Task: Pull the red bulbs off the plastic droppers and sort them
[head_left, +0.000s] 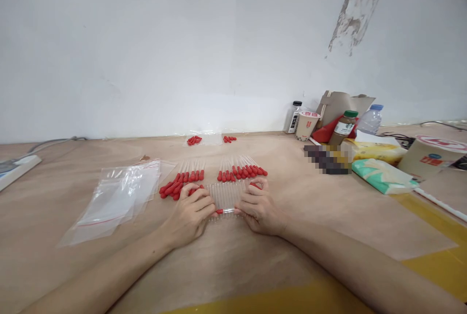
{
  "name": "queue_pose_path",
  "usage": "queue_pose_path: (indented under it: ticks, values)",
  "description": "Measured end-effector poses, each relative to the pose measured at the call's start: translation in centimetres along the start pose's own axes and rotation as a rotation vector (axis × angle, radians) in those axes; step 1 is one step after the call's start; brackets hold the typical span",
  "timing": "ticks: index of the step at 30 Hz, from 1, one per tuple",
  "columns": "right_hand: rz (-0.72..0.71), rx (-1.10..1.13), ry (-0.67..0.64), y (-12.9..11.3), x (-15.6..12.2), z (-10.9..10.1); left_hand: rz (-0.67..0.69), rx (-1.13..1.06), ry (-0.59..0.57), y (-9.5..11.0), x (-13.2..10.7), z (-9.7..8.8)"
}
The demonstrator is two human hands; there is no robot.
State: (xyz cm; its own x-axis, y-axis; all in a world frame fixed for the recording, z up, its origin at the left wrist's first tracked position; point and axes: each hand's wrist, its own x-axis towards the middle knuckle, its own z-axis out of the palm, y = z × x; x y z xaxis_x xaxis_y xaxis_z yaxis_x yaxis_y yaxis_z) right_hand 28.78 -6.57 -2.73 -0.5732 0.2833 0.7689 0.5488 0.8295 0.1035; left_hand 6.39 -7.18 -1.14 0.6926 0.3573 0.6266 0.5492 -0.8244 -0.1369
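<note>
My left hand (pixel 192 212) and my right hand (pixel 258 206) press in from either side on a flat row of clear droppers with red bulbs (pixel 226 196) lying on the brown paper-covered table (pixel 219 265). Fingers of both hands are curled against the ends of the row. Just beyond lie two more groups of red-bulbed droppers, one on the left (pixel 182 180) and one on the right (pixel 242 170). Two smaller heaps of droppers (pixel 194 140) rest near the wall.
A stack of clear zip bags (pixel 116 197) lies left of my hands. At the right stand bottles (pixel 294 117), a paper cup (pixel 307 125), a tissue pack (pixel 383 175) and a box (pixel 432 156). A power strip (pixel 14 168) sits far left.
</note>
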Motion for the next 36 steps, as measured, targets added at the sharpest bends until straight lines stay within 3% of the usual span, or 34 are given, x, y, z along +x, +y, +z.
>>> queue_pose_path:
  ticks: [3, 10, 16, 20, 24, 30, 36]
  values:
    - [0.060, -0.004, -0.005, 0.8, -0.5, -0.4, -0.061, -0.001, 0.013, -0.8, -0.8, -0.2]
    - [0.391, -0.014, 0.051, 2.0, -0.2, -0.5, -0.377, -0.061, 0.118, -4.5, -1.6, -1.8]
    - [0.409, -0.108, 0.033, 2.0, -0.2, -0.1, -0.682, 0.073, 0.083, -7.5, -1.8, -3.8]
    - [0.333, -0.184, 0.017, 2.2, -0.5, 0.0, -0.807, -0.021, 0.028, -7.6, -2.1, -4.7]
    - [0.292, -0.214, 0.002, 2.2, -0.6, 0.2, -0.836, -0.032, -0.096, -7.2, -2.1, -4.6]
    - [0.308, -0.132, -0.068, 2.0, -0.8, 0.2, -0.765, -0.061, -0.198, -7.1, -2.4, -3.8]
    - [0.260, -0.113, -0.132, 1.7, -0.6, -0.2, -0.680, -0.044, -0.165, -7.0, -2.4, -3.5]
